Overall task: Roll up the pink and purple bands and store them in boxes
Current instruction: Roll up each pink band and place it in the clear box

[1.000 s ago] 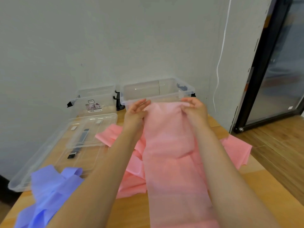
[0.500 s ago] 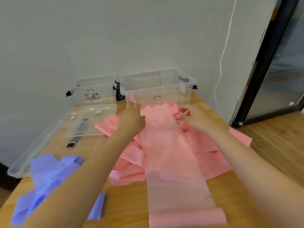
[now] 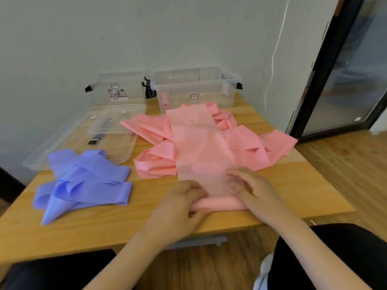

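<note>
In the head view, a wooden table (image 3: 293, 185) stood against a pale wall, and the pink band (image 3: 201, 147) lay on it as one flat strip running from the far box toward the person, over a loose heap of more pink folds spreading to the right. At the near end of that strip, close to the table's near edge, the band was already wound into a short tight roll (image 3: 217, 204). The left hand (image 3: 180, 208) gripped the roll's left end, fingers curled over the top of it and thumb under the near side. The right hand (image 3: 255, 191) held the right end, its fingers bent over the roll and onto the flat band just beyond. To the left, well apart from the hands, the purple band (image 3: 88, 181) lay in a crumpled pile, one end tapering toward the near edge. At the far side of the table two clear plastic boxes stood side by side against the wall: the left box (image 3: 119, 88) carried a label on its front, and the right box (image 3: 194, 88) held a small pink roll upright in its left corner. Clear lids (image 3: 83, 135) lay flat in front of the left box, just beyond the purple band.
</note>
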A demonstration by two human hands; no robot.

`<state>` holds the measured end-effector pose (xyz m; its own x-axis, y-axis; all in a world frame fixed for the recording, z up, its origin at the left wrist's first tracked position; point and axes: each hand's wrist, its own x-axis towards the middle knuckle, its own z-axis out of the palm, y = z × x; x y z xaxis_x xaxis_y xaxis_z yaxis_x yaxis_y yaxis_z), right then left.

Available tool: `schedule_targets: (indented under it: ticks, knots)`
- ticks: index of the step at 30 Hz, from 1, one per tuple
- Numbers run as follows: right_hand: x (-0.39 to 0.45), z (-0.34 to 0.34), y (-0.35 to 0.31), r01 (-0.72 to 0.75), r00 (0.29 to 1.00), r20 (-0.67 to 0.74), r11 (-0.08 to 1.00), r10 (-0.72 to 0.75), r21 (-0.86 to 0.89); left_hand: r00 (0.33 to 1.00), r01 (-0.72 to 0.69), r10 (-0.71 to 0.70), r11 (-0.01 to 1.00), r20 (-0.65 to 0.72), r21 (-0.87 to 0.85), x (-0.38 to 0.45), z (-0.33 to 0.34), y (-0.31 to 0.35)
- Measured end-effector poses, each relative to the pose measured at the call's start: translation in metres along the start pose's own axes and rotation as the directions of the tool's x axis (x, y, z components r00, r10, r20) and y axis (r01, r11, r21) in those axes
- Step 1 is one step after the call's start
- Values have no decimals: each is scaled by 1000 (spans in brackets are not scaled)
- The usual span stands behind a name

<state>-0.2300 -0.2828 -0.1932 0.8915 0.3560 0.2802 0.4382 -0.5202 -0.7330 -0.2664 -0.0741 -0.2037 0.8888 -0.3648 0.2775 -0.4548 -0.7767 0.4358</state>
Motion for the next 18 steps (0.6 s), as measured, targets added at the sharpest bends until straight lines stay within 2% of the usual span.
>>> schedule_targets:
  ticks: [3, 5, 8, 12, 14, 18]
  knots:
    - [-12, -6, 1, 74, 991, 112, 996, -67, -52, 999, 3, -2, 1000, -40, 21, -5, -2, 2]
    - [-16, -7, 4, 85, 988, 138, 992, -71, -96, 998, 27, -28, 999, -59, -17, -6, -4, 2]
    - [-14, -5, 4, 37, 997, 75, 994, -29, -99, 988, 103, -112, 991, -104, -88, -6, -5, 1]
    - [-11, 4, 2, -29, 999, -28, 997, 27, -73, 992, 49, -50, 999, -112, -9, -8, -3, -6]
    - [-10, 7, 3, -23, 999, -48, 994, 18, -108, 991, 66, -71, 997, -115, -40, -8, -4, -7]
    - [-11, 0, 3, -3, 999, 34, 993, 7, -116, 974, 141, -154, 986, -164, -88, -2, -5, -5]
